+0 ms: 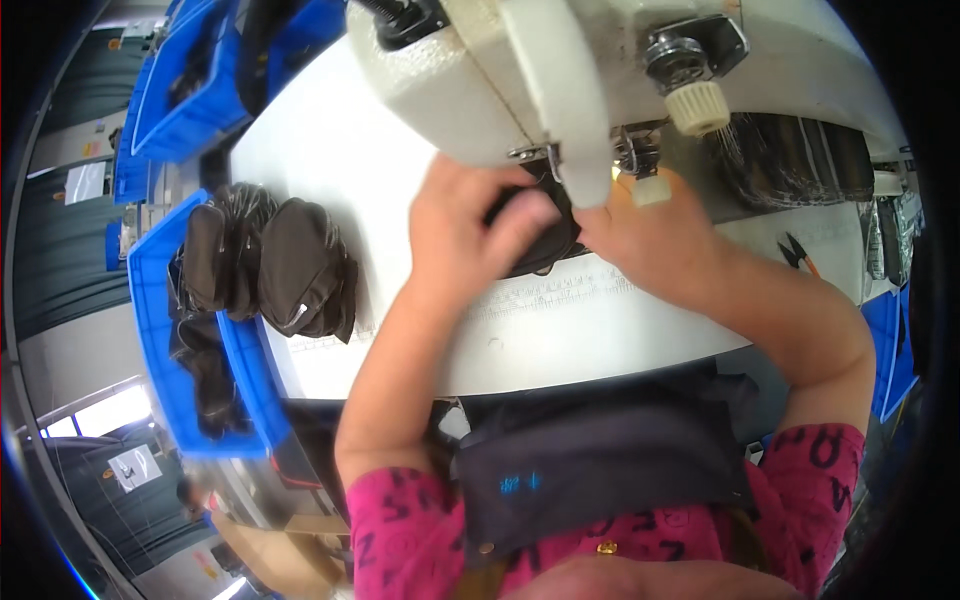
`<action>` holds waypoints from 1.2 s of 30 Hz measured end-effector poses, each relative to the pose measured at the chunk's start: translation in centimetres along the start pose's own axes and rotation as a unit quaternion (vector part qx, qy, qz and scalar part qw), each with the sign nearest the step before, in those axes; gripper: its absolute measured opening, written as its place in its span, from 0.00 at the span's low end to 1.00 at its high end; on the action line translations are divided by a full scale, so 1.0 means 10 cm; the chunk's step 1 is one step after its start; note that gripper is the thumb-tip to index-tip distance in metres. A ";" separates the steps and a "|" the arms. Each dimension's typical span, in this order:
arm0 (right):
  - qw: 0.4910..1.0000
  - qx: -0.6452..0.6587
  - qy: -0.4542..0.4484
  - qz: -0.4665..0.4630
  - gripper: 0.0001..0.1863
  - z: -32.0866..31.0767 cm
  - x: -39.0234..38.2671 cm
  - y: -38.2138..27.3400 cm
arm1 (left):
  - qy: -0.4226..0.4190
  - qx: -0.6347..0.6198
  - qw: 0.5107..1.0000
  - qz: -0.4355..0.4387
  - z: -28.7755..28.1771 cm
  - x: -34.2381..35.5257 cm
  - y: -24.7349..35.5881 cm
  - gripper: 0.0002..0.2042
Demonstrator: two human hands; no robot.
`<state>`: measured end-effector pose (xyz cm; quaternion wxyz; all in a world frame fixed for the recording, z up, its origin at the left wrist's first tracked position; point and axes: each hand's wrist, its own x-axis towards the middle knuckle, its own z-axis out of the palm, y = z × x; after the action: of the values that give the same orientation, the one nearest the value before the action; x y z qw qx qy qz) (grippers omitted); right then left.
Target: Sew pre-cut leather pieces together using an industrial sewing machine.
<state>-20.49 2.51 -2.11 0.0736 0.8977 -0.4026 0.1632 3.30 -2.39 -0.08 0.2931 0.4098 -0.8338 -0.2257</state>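
Note:
Beneath the head of a white sewing machine [450, 85] lies a small black fabric piece [556, 242], with part of it hidden by the machine and my fingers. My left hand [465, 225] grips its left side, thumb bent over the top and fingers reaching in near the needle area. At its right edge is my right hand [655, 235], fingers closed together on the fabric, their tips partly covered by the machine's parts. The piece rests on the white table [420, 365], close to a printed ruler strip [540, 298].
Black fabric pouches [303, 268] are stacked at the table's left edge, beside a blue bin [155, 330] holding more. Another blue bin [190, 125] stands farther back. Snips with orange handles [800, 255] lie at the right, near dark wrapped material [800, 160] behind my right forearm.

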 end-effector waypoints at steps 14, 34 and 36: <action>1.000 0.017 0.011 -0.022 0.08 -0.07 -0.08 -0.09 | -0.022 0.103 0.989 0.103 0.12 -0.09 0.22 0.21; 0.999 0.032 -0.028 -0.026 0.04 -0.14 -0.07 -0.08 | -0.028 0.111 0.990 0.080 0.21 -0.08 0.31 0.18; 1.000 0.014 -0.014 -0.022 0.05 -0.13 -0.07 -0.08 | -0.026 0.117 0.990 0.074 0.20 -0.07 0.32 0.18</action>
<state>-20.64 3.83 -1.09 0.0584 0.9095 -0.3815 0.1544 0.52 0.26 0.18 0.2372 0.3720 -0.8901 -0.1147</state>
